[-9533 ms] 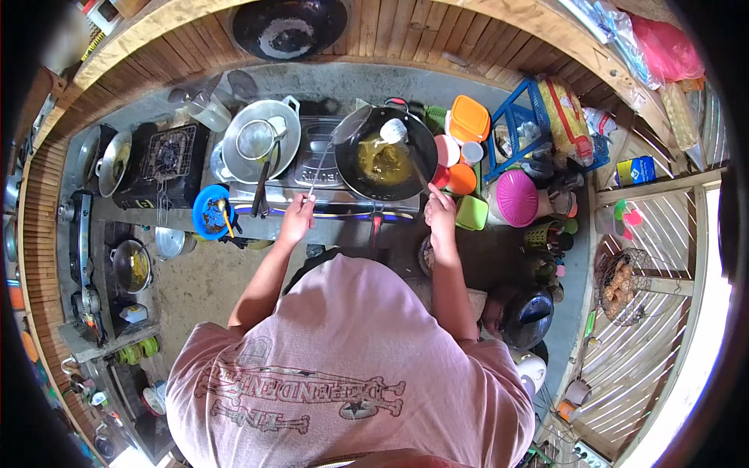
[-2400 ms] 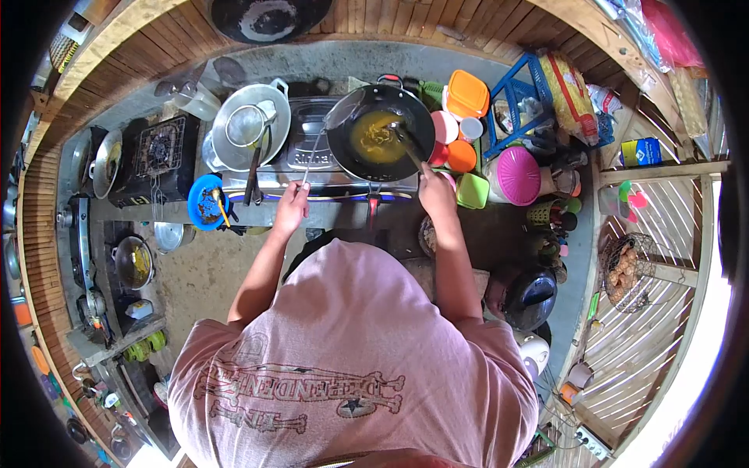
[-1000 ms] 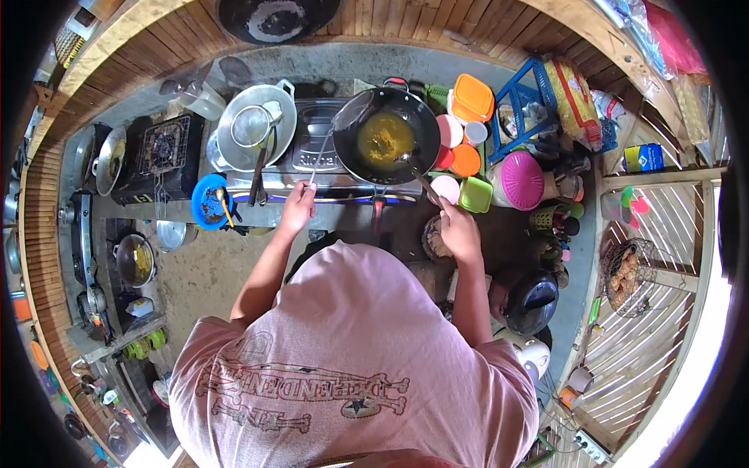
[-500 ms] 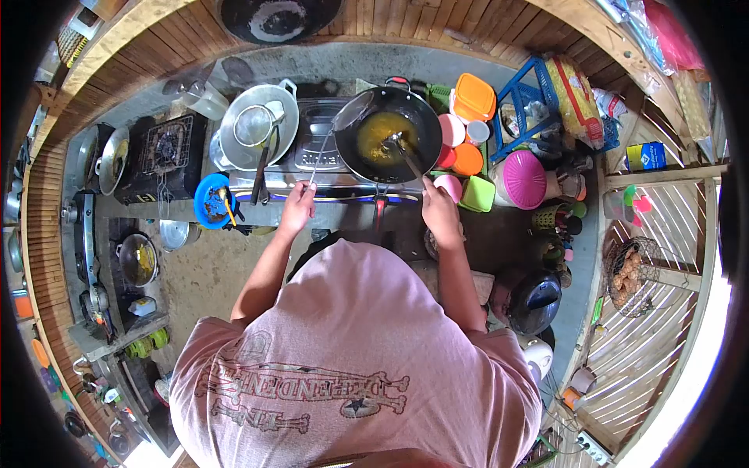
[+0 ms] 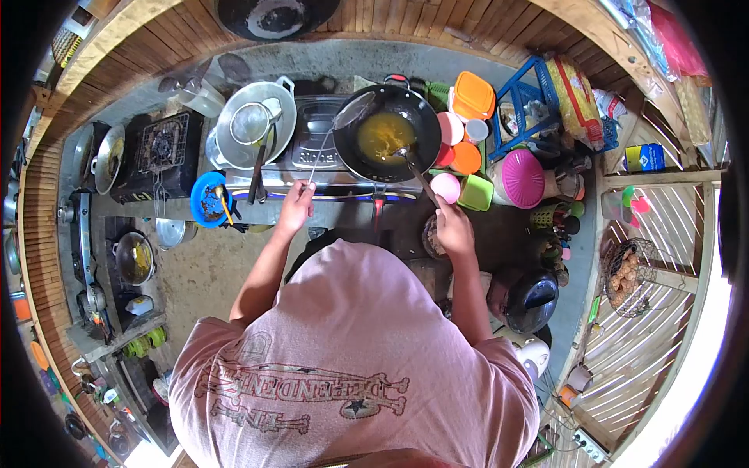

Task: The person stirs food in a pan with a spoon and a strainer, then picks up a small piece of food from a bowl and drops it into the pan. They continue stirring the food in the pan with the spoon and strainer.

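A black wok [image 5: 425,160] with yellow oil and bits of food [image 5: 382,134] in it sits on the stove [image 5: 316,129]. My left hand [image 5: 297,205] is closed around the thin handle of a wire skimmer [image 5: 353,111], whose round mesh head is held over the wok's left side. In my right hand [image 5: 453,225] is the long handle of a metal ladle [image 5: 421,178]. The ladle's head dips into the oil at the wok's lower right; its exact shape is partly hidden by the oil.
Left of the wok stands a large metal pot [image 5: 286,136] with a strainer [image 5: 250,123] across it. A blue bowl [image 5: 198,204] is further left. Colourful plastic containers [image 5: 466,158] crowd the wok's right side, beside a blue basket [image 5: 499,129]. A lidded dark pot [image 5: 533,300] is lower right.
My right hand has moved down and right, drawing the ladle toward the wok's near edge. My left hand and the skimmer have hardly moved.
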`<state>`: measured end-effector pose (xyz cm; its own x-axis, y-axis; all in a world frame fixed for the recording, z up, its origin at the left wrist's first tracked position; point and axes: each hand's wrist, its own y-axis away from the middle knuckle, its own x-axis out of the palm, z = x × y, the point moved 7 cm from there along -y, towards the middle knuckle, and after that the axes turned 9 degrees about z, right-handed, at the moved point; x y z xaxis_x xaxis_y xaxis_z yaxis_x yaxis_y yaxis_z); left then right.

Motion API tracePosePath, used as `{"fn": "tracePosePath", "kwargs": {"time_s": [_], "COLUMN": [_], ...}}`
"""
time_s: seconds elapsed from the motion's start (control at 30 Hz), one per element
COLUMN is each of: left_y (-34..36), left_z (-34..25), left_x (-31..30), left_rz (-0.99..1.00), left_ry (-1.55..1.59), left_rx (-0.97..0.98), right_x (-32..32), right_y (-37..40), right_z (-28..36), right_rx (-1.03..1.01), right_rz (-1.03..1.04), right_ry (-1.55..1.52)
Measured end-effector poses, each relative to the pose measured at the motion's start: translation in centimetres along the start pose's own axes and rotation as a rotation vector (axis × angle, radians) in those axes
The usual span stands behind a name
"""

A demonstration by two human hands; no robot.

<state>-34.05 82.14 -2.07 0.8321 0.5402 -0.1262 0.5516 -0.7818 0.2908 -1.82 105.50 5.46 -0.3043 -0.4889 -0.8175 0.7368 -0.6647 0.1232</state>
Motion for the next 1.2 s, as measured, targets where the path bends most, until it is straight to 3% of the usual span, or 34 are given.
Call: {"fn": "tracePosePath", "kwargs": {"time_s": [0.13,0.57,1.0,1.2], "left_y": [0.0,0.5,0.7,0.5], "left_z": [0.5,0.5,-0.7,0.1], "left_x": [-0.2,0.3,0.2,0.7], "left_rz": [-0.007,0.002,-0.016,0.016], "left_ry": [0.013,-0.021,-0.044,0.021], "left_rx": [-0.030,-0.043,-0.025,-0.037], "right_x": [-1.0,3.4,-0.2,1.5], "right_y": [0.3,-7.7,-0.8,-0.6], "right_z": [-0.4,0.0,0.5,-0.3], "right_rx": [0.102,0.032,-0.007,-0.015], "right_rz": [0.045,-0.030,0.042,0.067], "right_ry": [0.028,-0.050,-0.078,-0.091]}}
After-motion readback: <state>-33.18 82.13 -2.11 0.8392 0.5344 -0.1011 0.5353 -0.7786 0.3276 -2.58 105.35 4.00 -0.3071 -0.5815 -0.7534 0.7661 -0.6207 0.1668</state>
